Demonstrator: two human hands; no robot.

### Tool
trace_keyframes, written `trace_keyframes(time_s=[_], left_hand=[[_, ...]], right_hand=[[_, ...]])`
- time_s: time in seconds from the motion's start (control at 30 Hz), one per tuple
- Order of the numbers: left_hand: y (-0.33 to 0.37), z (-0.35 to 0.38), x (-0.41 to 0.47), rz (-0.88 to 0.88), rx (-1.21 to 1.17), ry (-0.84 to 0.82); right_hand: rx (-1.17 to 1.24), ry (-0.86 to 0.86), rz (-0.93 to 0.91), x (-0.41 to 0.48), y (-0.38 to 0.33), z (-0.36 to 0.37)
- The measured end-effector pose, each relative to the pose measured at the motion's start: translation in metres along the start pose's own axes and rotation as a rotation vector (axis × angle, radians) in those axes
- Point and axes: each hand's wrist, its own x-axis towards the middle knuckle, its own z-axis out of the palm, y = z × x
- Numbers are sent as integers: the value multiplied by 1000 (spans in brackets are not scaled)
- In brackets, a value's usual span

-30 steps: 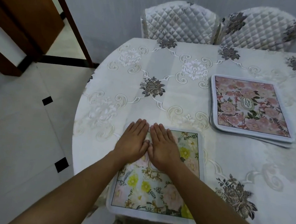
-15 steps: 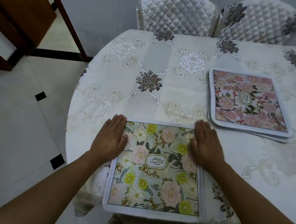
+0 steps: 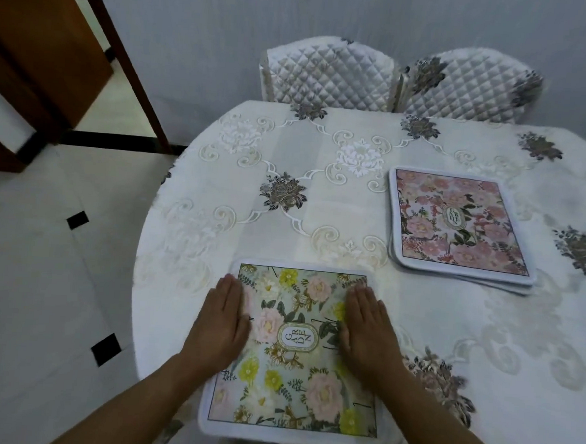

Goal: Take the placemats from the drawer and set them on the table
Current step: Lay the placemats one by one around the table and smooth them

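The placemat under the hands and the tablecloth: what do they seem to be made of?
Placemat: probably padded fabric or wipeable plastic; matte flower print, pale bound rim, lies flat. Tablecloth: woven cloth, slight sheen; raised, embroidered-looking scrolls, and it hangs over the edge.

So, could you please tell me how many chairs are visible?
2: the left chair and the right chair, side by side behind the far edge of the table. Others may be hidden out of view.
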Motion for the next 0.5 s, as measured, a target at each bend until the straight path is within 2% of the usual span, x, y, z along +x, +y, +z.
trace_keyframes(time_s=[0.2,0.4,0.5], left_hand=[[23,27,-73,-101,0,-4],[28,19,-98,-119,22,-85],[37,-1,-87,-119,21,-75]], right_hand=[[93,61,26,-79,-20,16],[49,-25,94,-111,-28,16],[-2,-77,113,-102,-35,-10]])
